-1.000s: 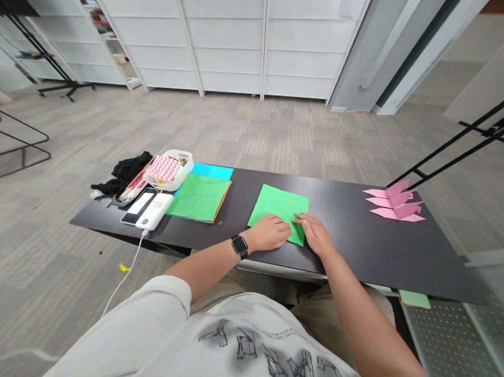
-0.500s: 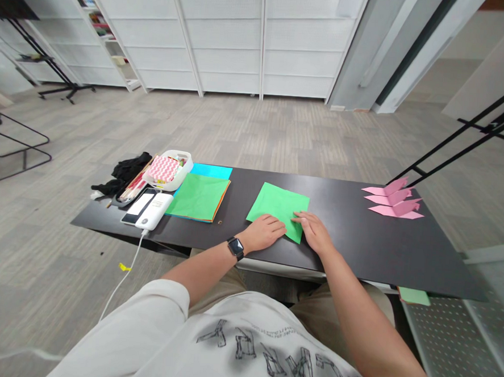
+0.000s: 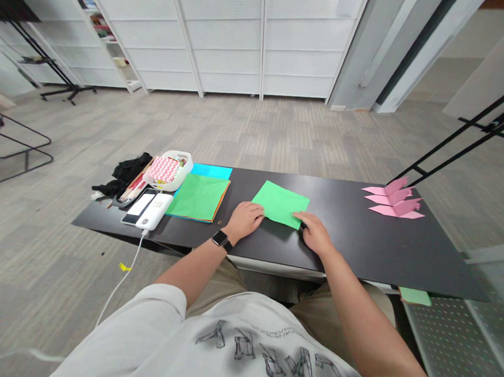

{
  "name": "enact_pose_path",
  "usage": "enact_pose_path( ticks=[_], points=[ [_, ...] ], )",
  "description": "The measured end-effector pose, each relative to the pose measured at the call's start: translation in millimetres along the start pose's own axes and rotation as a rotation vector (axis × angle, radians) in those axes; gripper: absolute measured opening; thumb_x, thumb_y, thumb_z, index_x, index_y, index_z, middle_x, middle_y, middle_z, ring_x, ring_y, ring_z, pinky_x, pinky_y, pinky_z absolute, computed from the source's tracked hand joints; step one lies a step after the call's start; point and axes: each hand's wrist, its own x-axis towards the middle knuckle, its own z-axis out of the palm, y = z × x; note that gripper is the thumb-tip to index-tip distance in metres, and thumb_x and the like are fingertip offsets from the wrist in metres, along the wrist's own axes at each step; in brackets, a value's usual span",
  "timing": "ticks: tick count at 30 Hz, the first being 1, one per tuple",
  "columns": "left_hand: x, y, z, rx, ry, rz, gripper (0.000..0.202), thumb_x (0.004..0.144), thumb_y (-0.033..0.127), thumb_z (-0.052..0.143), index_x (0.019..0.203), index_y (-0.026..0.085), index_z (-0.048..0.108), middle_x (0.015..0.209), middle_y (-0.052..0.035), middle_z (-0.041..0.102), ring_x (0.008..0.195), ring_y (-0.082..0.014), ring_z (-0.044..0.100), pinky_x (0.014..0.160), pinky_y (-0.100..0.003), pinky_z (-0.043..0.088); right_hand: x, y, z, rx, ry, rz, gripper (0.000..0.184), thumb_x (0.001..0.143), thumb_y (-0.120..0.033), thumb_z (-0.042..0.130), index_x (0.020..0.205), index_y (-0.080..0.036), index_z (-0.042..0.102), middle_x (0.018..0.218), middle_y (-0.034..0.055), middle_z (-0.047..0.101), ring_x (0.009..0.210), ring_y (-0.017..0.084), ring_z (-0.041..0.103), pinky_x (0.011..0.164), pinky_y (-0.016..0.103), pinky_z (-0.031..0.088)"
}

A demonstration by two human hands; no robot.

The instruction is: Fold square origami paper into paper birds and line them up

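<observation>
A square sheet of green paper is over the middle of the black table, its near edge raised above the tabletop. My left hand, with a black watch on its wrist, grips the sheet's near left corner, its fingers bent together. At the near right corner my right hand pinches the paper between thumb and fingers. The thumbs are mostly hidden from this angle.
Left of the sheet lies a stack of coloured paper, green on top. Farther left are a white basket, a phone, a white power bank and black cloth. Pink folded paper birds stand at the right.
My left hand has slid left from the sheet's near middle to its left corner. The near edge has come up off the table. My right hand stays nearly in place.
</observation>
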Motion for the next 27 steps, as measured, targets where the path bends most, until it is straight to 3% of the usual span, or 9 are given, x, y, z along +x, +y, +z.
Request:
enact_pose_path(
  ticks=[3, 6, 11, 16, 20, 27],
  points=[
    [-1, 5, -5.0, -0.023, 0.015, -0.014, 0.018, 0.104, 0.026, 0.063, 0.102, 0.025, 0.081, 0.122, -0.0044, 0.082, 0.112, -0.0232, 0.073, 0.109, -0.046, 0.052, -1, -3, -2, -0.005, 0.009, -0.054, 0.064, 0.081, -0.009, 0.052, 0.138, -0.027, 0.074, 0.14, 0.0077, 0.075, 0.138, 0.03, 0.064, 0.125, 0.059, 0.044],
    [-6, 9, -8.7, -0.043, 0.003, 0.035, 0.018, 0.105, 0.029, 0.064, 0.1, 0.026, 0.081, 0.121, -0.0035, 0.082, 0.112, -0.0226, 0.073, 0.112, -0.047, 0.049, -3, -6, -4, -0.011, 0.04, -0.08, 0.045, 0.09, -0.017, 0.057, 0.128, -0.027, 0.079, 0.134, 0.0085, 0.077, 0.13, 0.031, 0.067, 0.119, 0.057, 0.05],
    [-19, -3, -10.6, -0.075, 0.036, -0.028, 0.024, 0.099, 0.043, 0.076, 0.115, 0.026, 0.078, 0.125, -0.0057, 0.081, 0.118, -0.0257, 0.072, 0.116, -0.049, 0.049, -8, -6, -8, -0.016, 0.127, 0.02, 0.037, 0.091, -0.016, 0.055, 0.111, -0.03, 0.083, 0.116, 0.0081, 0.08, 0.113, 0.03, 0.071, 0.104, 0.052, 0.058],
    [-23, -23, -5.3, -0.132, 0.021, -0.046, 0.036, 0.094, 0.028, 0.078, 0.13, 0.024, 0.074, 0.139, -0.0079, 0.075, 0.127, -0.0264, 0.069, 0.115, -0.047, 0.052, -9, -8, -11, 0.035, 0.172, 0.059, 0.039, 0.085, -0.012, 0.053, 0.108, -0.029, 0.081, 0.115, 0.0061, 0.079, 0.11, 0.027, 0.074, 0.101, 0.045, 0.059],
    [-19, -29, 2.0, -0.151, 0.024, -0.057, 0.028, 0.094, 0.012, 0.067, 0.116, 0.023, 0.08, 0.134, -0.0075, 0.077, 0.121, -0.0254, 0.071, 0.111, -0.047, 0.055, -10, -7, -10, 0.055, 0.162, 0.05, 0.04, 0.081, -0.011, 0.055, 0.107, -0.028, 0.079, 0.115, 0.0057, 0.08, 0.11, 0.027, 0.074, 0.099, 0.044, 0.059],
    [-20, -34, 4.4, -0.163, 0.015, -0.072, 0.031, 0.094, 0.009, 0.068, 0.113, 0.027, 0.083, 0.133, -0.0055, 0.078, 0.118, -0.0259, 0.07, 0.108, -0.049, 0.056, -10, -2, -8, 0.087, 0.13, 0.003, 0.038, 0.078, -0.011, 0.059, 0.105, -0.028, 0.079, 0.113, 0.0056, 0.081, 0.109, 0.027, 0.074, 0.099, 0.044, 0.058]
  ],
)
